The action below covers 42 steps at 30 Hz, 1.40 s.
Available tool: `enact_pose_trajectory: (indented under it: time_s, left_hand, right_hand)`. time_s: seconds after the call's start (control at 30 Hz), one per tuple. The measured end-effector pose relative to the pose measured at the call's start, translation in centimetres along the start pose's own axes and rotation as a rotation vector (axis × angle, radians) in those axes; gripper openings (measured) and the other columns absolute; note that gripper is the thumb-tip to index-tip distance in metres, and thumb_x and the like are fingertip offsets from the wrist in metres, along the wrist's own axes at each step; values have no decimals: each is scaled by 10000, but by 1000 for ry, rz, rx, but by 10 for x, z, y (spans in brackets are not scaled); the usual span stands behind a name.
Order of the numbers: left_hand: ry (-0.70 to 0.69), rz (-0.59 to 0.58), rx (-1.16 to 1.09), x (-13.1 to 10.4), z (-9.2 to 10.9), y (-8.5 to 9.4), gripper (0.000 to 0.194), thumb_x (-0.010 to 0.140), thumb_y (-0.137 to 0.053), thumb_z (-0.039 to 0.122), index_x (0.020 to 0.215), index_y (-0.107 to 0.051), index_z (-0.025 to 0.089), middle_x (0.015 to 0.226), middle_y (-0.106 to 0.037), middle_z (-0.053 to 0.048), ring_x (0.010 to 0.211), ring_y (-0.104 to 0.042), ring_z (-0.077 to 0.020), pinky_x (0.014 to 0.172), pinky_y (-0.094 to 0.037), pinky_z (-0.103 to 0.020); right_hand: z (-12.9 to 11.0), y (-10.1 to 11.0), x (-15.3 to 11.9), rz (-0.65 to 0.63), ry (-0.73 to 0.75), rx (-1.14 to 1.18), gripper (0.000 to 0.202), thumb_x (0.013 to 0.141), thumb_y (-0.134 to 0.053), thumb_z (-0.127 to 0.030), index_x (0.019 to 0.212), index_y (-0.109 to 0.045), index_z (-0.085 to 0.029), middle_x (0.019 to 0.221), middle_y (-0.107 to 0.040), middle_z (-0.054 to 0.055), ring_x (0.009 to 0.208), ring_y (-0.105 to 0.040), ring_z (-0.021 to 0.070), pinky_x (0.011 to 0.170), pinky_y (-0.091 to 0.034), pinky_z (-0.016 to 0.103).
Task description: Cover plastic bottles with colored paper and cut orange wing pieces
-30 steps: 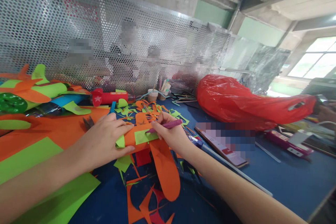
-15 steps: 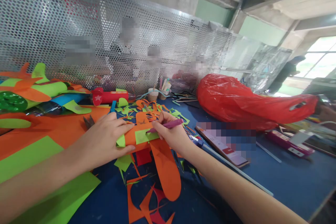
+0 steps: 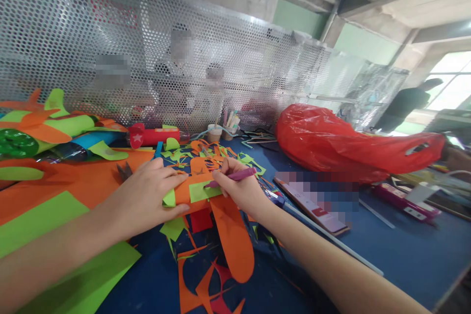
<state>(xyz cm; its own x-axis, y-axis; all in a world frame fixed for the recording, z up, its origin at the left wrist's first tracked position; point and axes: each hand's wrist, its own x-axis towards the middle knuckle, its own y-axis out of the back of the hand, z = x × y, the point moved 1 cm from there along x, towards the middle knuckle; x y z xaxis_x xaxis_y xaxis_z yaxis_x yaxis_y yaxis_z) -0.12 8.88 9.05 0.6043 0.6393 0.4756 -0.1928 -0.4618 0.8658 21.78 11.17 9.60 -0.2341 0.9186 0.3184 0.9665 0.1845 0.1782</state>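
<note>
My left hand (image 3: 154,191) is wrapped round one end of an orange paper model plane (image 3: 180,195), fingers over the top and thumb along the near side. A long rounded orange wing (image 3: 235,248) sticks out from it towards me. On its body lies a light green paper rectangle (image 3: 195,192). My right hand (image 3: 237,189) pinches a purple marker pen (image 3: 243,173), its tip at the green rectangle. Any mark under the tip is too small to read. Scissors (image 3: 124,171) lie beside my left hand, partly hidden.
Orange, green and red paper scraps (image 3: 191,279) litter the blue table (image 3: 397,255). Paper-covered bottle models (image 3: 77,125) lie at the left. A red plastic bag (image 3: 331,140), a phone (image 3: 316,206) and pen cups (image 3: 214,133) stand or lie further back, before a perforated metal screen (image 3: 239,54).
The marker tip has shifted very slightly to the left on the green rectangle. My left hand and the model plane stay put. A person in the background at the right has moved.
</note>
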Motion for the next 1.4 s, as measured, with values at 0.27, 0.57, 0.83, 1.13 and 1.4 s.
enact_pose_trajectory:
  time_s: [0.27,0.57,0.83,1.13,1.4]
  left_hand:
    - [8,-8,-16,0,1,1,435,863,-715,445,1186,-734,153,1027,-761,-133,946,-624,-337,843,-524,-504]
    - [-16,21,-3,0,0,0,463,855,-733,435,1181,-736,106,1006,-763,-135,923,-623,-331,823,-531,-502]
    - [-11,32,6,0,0,0,447,844,-748,435,1166,-739,125,1011,-766,-123,924,-618,-320,829,-532,-494]
    - [-16,17,19,0,0,0,484,858,-729,472,1186,-735,115,1024,-768,-115,916,-609,-313,819,-536,-492]
    - [-3,-1,13,0,1,2,488,857,-733,454,1194,-734,102,1036,-769,-131,929,-612,-328,828,-533,-508]
  right_hand:
    - [2,-1,-1,-10,-17,21,271,786,-662,-277,641,-434,-252,435,-420,-123,416,-461,99,603,-522,278]
    - [2,0,1,27,6,4,255,744,-641,-267,629,-414,-246,494,-392,-116,460,-486,99,567,-468,252]
    - [0,1,3,53,6,-54,247,747,-629,-293,627,-418,-250,495,-411,-114,419,-382,84,555,-451,265]
    - [3,2,4,49,28,-54,229,748,-611,-274,629,-417,-255,474,-389,-123,421,-381,89,594,-479,289]
    - [4,3,5,48,21,-57,229,737,-605,-272,624,-406,-253,492,-378,-101,588,-624,163,580,-468,268]
